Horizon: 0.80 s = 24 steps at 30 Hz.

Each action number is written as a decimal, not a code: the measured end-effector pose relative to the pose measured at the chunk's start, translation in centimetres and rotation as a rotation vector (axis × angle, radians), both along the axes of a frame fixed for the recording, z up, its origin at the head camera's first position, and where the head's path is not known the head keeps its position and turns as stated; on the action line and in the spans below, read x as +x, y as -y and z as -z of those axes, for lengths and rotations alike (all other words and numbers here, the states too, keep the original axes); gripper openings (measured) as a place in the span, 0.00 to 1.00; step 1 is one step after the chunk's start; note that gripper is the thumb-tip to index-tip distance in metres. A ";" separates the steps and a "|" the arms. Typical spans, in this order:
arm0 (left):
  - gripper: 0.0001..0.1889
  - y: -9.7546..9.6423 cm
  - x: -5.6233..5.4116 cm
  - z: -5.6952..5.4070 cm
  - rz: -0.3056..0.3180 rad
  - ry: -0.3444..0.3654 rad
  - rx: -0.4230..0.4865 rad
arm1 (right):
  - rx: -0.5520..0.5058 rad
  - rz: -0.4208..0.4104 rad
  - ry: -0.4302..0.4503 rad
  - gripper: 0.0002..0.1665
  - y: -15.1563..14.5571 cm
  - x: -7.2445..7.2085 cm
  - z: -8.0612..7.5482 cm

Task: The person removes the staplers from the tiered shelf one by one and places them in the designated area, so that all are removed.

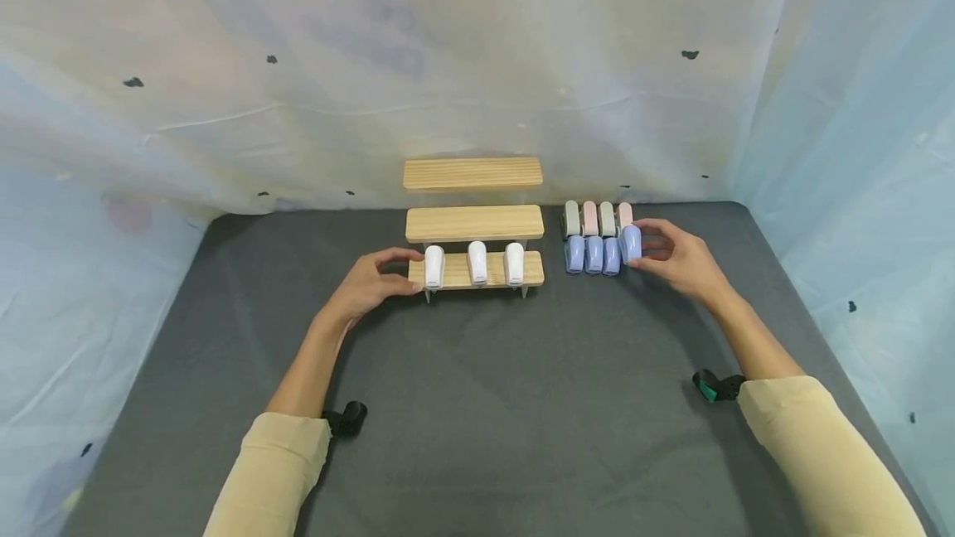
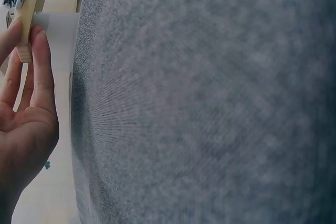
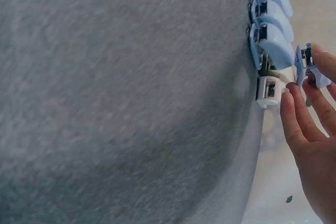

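Right hand pinches a blue stapler, raised just beside three more blue staplers; pink staplers and green staplers sit behind. Left hand grips the lowest wooden shelf's left end; three white staplers stand on it.

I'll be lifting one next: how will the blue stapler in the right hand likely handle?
The blue stapler is probably light, since the right hand holds it in a pinch, not a full grasp. Its shiny surface may feel slightly slippery. It seems stiff, as no dent shows where it is gripped.
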State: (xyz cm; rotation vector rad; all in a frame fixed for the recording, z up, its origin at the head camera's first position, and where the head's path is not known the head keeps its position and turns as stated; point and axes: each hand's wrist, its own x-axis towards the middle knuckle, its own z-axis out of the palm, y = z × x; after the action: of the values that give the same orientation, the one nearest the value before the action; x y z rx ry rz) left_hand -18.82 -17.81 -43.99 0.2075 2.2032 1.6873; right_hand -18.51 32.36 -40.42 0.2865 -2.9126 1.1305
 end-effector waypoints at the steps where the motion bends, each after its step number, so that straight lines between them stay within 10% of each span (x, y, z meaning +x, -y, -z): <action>1: 0.29 0.0 0.0 0.0 0.000 -0.002 0.000 | 0.006 0.001 -0.001 0.38 -0.2 0.0 0.1; 24: 0.28 0.0 0.0 0.2 0.000 0.004 0.022 | 0.025 -0.024 0.035 0.38 -1.4 -0.5 3.1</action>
State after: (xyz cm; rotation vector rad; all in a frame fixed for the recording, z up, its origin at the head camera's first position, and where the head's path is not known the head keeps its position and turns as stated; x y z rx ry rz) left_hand -18.81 -17.81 -44.17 0.2102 2.1826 1.7114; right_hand -19.04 33.76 -43.48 0.3064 -2.9630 1.1147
